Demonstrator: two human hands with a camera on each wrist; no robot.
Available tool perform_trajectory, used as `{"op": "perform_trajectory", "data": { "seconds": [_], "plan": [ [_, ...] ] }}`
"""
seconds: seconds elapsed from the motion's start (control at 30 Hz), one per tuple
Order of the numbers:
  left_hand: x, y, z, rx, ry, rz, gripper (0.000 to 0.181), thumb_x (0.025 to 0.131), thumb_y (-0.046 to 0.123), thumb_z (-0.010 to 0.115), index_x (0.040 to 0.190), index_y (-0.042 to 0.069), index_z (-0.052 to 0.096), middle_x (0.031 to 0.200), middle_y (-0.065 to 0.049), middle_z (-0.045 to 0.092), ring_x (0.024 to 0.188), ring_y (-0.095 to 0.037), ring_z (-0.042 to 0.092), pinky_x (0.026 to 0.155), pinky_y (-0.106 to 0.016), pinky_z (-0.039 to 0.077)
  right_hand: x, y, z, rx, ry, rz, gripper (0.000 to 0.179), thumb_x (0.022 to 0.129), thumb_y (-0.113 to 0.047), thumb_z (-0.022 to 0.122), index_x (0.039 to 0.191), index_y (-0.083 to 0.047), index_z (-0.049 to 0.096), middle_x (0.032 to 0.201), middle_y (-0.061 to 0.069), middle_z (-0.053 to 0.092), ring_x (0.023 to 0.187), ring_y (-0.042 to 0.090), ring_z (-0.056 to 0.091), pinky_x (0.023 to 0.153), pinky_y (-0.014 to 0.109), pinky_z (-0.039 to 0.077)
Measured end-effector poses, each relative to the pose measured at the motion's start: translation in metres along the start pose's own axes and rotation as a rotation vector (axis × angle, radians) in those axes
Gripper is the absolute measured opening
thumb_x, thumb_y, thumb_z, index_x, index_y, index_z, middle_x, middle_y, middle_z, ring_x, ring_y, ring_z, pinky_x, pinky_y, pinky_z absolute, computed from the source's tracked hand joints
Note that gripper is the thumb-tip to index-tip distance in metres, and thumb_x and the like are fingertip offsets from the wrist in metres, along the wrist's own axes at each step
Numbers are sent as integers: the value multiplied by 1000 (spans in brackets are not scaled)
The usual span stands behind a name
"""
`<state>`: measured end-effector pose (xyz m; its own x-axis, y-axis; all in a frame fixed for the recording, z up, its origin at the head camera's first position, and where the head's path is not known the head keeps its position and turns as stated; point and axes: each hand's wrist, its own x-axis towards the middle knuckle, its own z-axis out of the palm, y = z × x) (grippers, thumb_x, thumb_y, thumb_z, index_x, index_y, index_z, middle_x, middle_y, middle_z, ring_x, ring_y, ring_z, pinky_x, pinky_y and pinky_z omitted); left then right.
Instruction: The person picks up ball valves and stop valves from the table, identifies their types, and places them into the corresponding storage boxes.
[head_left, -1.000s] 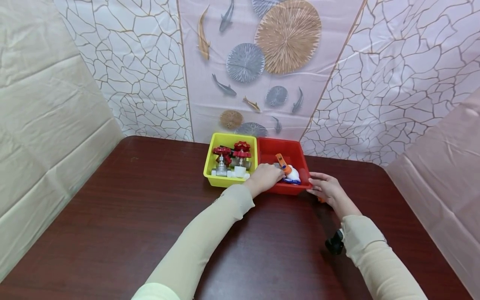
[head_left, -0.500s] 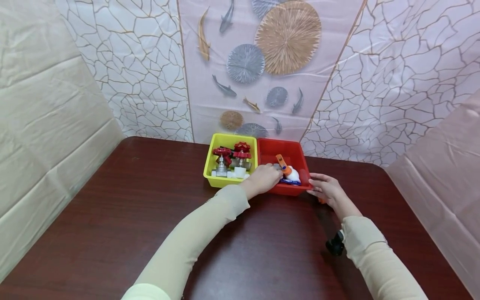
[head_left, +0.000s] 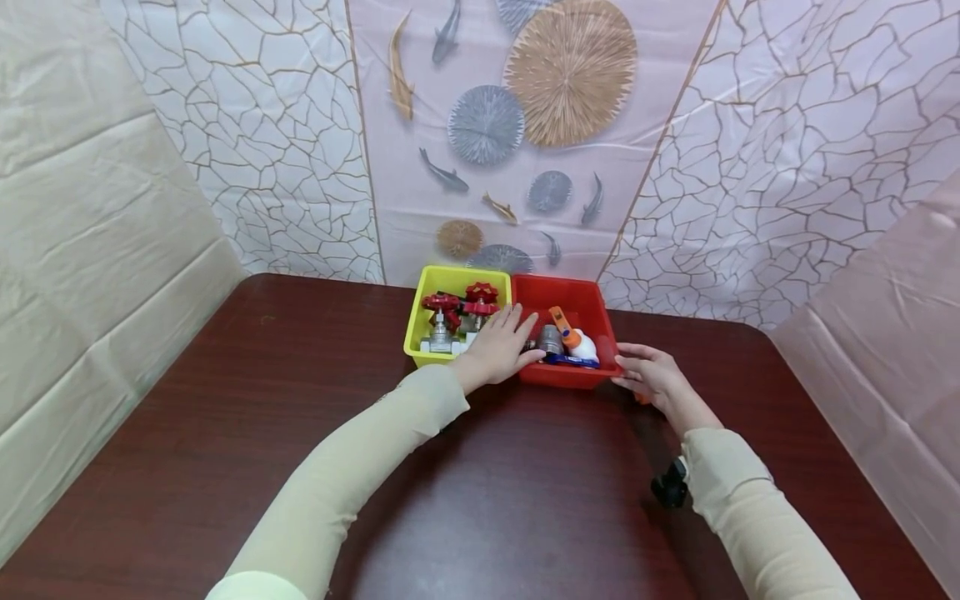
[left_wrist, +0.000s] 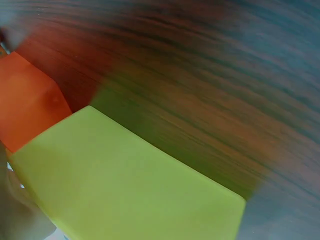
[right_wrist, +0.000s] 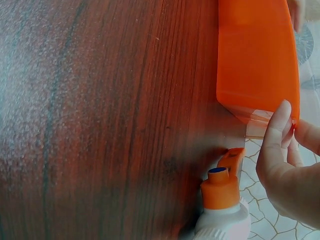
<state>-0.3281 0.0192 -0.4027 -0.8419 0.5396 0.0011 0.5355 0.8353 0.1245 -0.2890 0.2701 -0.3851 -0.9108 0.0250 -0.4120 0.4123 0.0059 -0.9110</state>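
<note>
My left hand (head_left: 495,346) hovers with spread, straight fingers over the border between the yellow bin (head_left: 431,360) and the red bin (head_left: 561,377). In the left wrist view, only part of that hand (left_wrist: 22,217) shows beside the yellow wall. My right hand (head_left: 654,373) pinches the red bin's right rim between thumb and fingers, clearer in the right wrist view. Inside the red bin lie a grey metal fitting (head_left: 550,337), a blue lever (head_left: 572,361) and a white plastic valve with an orange handle (head_left: 583,345). Red-wheeled gate valves (head_left: 440,308) fill the yellow bin, partly hidden by my left hand.
Beside the red bin, under my right hand, another white valve with an orange handle (right_wrist: 220,192) lies on the dark wooden table (head_left: 510,483). A patterned cloth wall (head_left: 487,200) rises behind both bins. A black device (head_left: 670,483) sits at my right wrist.
My left hand has come out of the red bin and moved left, its fingers now spread. The grey fitting it covered is now visible. The right hand stays at the rim.
</note>
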Motion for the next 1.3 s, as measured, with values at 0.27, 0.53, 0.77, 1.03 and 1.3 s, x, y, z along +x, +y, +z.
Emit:
{"op": "perform_trajectory", "data": {
  "seconds": [0.27, 0.53, 0.77, 1.03, 1.3],
  "plan": [
    [-9, -10, 3, -65, -36, 15, 72, 99, 54, 25, 152, 8, 11, 159, -13, 6, 148, -26, 0, 120, -40, 8, 0, 0, -1, 1, -6, -2, 57, 93, -5, 54, 145, -2, 31, 91, -3, 57, 68, 5, 64, 68, 22, 57],
    [-10, -11, 7, -49, -34, 54, 66, 102, 47, 22, 151, 3, 12, 159, -15, 4, 147, -27, 2, 120, -38, 10, -1, -1, -2, -62, -9, -13, 55, 95, -7, 53, 145, 0, 31, 84, -6, 60, 64, 6, 64, 68, 23, 57],
    [-9, -11, 9, -14, -28, 52, 65, 102, 44, 21, 150, 2, 12, 159, -16, 6, 147, -28, 3, 120, -37, 12, 2, 2, -5, -167, -7, -60, 50, 95, -11, 52, 141, 1, 35, 91, -3, 60, 66, 6, 62, 72, 24, 57],
    [-9, -11, 10, -26, -19, 44, 64, 102, 43, 22, 150, 2, 13, 159, -15, 6, 147, -27, 2, 120, -36, 12, -2, -1, -3, -219, -21, -75, 51, 97, -11, 50, 142, 4, 31, 82, -5, 61, 64, 6, 62, 70, 23, 57],
    [-10, -10, 10, -17, -29, 40, 65, 102, 45, 20, 151, 3, 11, 159, -14, 5, 147, -26, 0, 120, -36, 12, -5, -2, -2, -346, -30, -161, 46, 99, -7, 43, 140, 9, 32, 79, -6, 59, 63, 6, 61, 69, 24, 57]
  ]
}}
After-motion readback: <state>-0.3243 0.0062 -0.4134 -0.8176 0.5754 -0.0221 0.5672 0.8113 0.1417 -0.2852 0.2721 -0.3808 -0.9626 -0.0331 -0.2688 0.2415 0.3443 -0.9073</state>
